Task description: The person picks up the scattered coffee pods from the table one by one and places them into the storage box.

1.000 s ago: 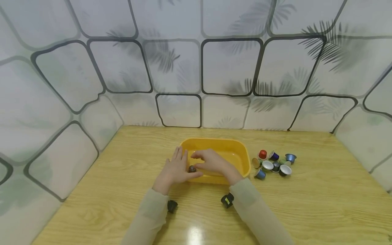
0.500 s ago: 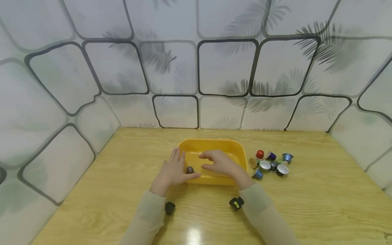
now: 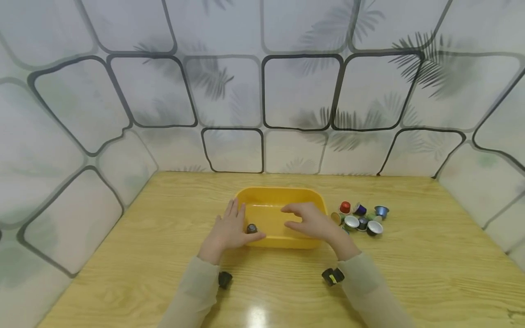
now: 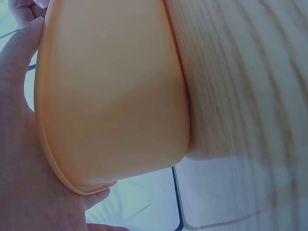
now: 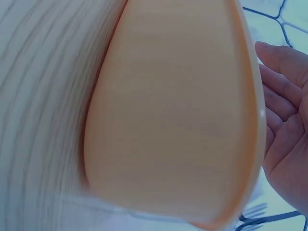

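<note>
Between the left hand (image 3: 228,230) and the right hand (image 3: 313,222) stood a bin (image 3: 266,217) of smooth yellow plastic, round-cornered and thin-lipped, on a surface (image 3: 283,291) of streaky, pale wood grain. A small, dark, rounded capsule (image 3: 252,229) sat inside it, just beside the left thumb. The left hand lay along the rim, fingers extended, grasping nothing; the right, released too, hung over the bin with its fingers loosely bent. Off to the right of the right hand I saw clustered cup-shaped pods (image 3: 351,222), red, blue and white-faced. Only the head view showed the capsule; both wrist views showed the bin's plain, tapering outer side.
</note>
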{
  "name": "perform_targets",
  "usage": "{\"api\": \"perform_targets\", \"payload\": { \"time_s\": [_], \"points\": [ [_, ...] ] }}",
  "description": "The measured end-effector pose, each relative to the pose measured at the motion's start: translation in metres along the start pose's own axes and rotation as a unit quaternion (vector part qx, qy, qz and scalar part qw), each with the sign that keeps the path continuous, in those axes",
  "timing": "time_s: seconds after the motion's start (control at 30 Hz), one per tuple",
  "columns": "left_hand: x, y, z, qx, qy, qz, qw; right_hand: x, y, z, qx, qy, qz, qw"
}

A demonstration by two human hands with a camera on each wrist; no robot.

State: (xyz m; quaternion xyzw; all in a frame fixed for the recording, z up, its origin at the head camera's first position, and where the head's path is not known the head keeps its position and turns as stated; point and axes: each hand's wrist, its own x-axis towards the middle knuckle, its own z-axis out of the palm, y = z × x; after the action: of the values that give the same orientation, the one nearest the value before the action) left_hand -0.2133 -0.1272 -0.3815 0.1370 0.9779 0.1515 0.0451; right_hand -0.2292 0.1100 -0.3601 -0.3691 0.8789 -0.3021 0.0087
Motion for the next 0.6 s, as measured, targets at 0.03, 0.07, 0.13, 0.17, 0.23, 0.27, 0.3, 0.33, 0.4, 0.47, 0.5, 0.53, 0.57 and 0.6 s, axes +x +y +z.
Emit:
{"api": "perform_targets", "payload": {
  "time_s": [0.03,0.07,0.13,0.17,0.23,0.27,0.3,0.33,0.4,0.47,0.5,0.53,0.57,0.6],
  "points": [
    [0.000,0.000,0.000,0.000,0.000,0.000,1.0000,-0.002,0.001,-0.001,-0.002,-0.001,0.005,1.000],
    [0.000,0.000,0.000,0.000,0.001,0.001,1.0000,-0.004,0.002,-0.002,-0.006,0.000,0.007,1.000],
    [0.000,0.000,0.001,-0.001,0.001,0.000,1.0000,-0.007,0.003,-0.003,-0.011,0.000,0.006,1.000],
    [0.000,0.000,0.000,-0.001,0.001,-0.001,1.0000,-0.008,0.004,-0.003,-0.014,0.000,0.005,1.000],
    [-0.001,0.000,0.000,-0.002,0.001,-0.001,1.0000,-0.011,0.006,-0.004,-0.022,-0.001,0.005,1.000],
    [-0.001,0.001,0.000,-0.002,0.001,-0.001,1.0000,-0.013,0.007,-0.005,-0.024,-0.001,0.004,1.000],
    [-0.001,0.001,-0.001,-0.002,0.001,0.000,1.0000,-0.015,0.008,-0.006,-0.025,0.000,0.009,1.000],
    [-0.001,0.001,-0.001,-0.002,0.000,0.000,1.0000,-0.018,0.008,-0.007,-0.027,0.001,0.015,1.000],
    [-0.001,0.001,-0.001,-0.001,-0.001,0.002,1.0000,-0.023,0.010,-0.010,-0.029,0.004,0.027,0.999],
    [-0.001,0.001,0.000,-0.002,-0.001,0.004,1.0000,-0.027,0.010,-0.013,-0.034,0.008,0.035,0.999],
    [-0.001,0.000,0.000,-0.003,-0.001,0.005,1.0000,-0.028,0.011,-0.014,-0.036,0.011,0.038,0.999],
    [-0.001,0.000,0.000,-0.004,0.000,0.004,1.0000,-0.029,0.011,-0.015,-0.038,0.014,0.037,0.998],
    [-0.002,0.000,0.000,-0.005,0.002,0.005,1.0000,-0.030,0.011,-0.016,-0.038,0.016,0.038,0.998],
    [-0.002,0.000,0.000,-0.005,0.003,0.006,1.0000,-0.031,0.011,-0.018,-0.039,0.017,0.037,0.998]
  ]
}}
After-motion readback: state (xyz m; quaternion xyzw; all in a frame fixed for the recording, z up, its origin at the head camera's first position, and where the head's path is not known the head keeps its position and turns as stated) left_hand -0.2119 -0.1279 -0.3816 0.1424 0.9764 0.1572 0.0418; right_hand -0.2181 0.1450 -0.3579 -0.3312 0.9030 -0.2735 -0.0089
